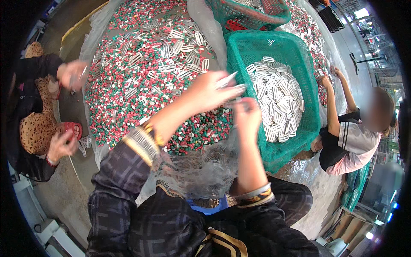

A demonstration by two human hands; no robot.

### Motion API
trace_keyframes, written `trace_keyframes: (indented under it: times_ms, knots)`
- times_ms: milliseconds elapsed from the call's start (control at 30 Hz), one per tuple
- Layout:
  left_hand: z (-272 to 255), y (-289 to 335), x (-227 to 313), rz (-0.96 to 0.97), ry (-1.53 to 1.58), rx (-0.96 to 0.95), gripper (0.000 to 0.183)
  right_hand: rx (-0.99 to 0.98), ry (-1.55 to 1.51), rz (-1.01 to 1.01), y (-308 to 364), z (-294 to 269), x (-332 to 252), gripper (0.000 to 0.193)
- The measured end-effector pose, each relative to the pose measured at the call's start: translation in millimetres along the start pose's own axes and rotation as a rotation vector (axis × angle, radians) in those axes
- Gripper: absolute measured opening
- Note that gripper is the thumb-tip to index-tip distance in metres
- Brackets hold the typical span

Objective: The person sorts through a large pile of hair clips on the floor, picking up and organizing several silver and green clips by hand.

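Note:
Small red, green and white pellets (128, 73) lie spread in a wide heap, with flat silver slotted metal pieces (176, 48) scattered over them. Above the heap's right side, my left hand (204, 93) is closed on a few slotted metal pieces (227, 80) that stick out past its fingers. Beside it, my right hand (249, 115) pinches what looks like another slotted piece, blurred by motion, close to my left fingertips. Just right of both hands stands a green mesh basket (310, 103); a pile of the same slotted pieces (277, 98) lies inside it.
A second green basket (257, 19) stands behind the first. Clear plastic sheeting (205, 156) edges the heap. At the left, another person's hands (72, 75) hover beside the pellets. A person at the right (355, 132) reaches into pellets beyond the basket.

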State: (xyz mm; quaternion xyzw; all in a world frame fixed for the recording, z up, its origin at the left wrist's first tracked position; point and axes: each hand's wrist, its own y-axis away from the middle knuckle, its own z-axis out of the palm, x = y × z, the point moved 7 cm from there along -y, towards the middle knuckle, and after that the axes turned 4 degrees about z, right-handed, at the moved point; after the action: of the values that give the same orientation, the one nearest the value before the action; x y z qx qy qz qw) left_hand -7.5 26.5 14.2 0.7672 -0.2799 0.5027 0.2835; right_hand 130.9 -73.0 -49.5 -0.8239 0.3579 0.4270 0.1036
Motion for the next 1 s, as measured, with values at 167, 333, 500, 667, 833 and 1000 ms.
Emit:
trace_keyframes:
  times_ms: [167, 333, 500, 667, 833, 1000]
  knots:
    - [-11, -23, 31, 0.209, 0.238, 0.198, 0.083, 0.522, -0.045, -0.110, -64, -114, 47, 0.067]
    - [-99, 84, -146, -0.369, -0.527, 0.612, 0.045, 0.543, 0.104, -0.209, -19, -102, 12, 0.051]
    - [-39, 155, -217, -0.684, -0.645, 0.576, 0.050, -0.447, 0.003, -0.383, 66, 72, -8, 0.031]
    - [26, 115, -193, -0.409, -0.286, 0.394, 0.048, -0.646, 0.554, -0.703, 109, 127, -8, 0.050]
    - [30, 102, -142, 0.072, 0.021, 0.243, 0.042, -0.297, 0.589, -0.608, 50, 73, 45, 0.040]
    - [-13, 132, -171, -0.133, -0.343, 0.249, 0.027, -0.066, 0.369, -0.582, 40, 57, 27, 0.026]
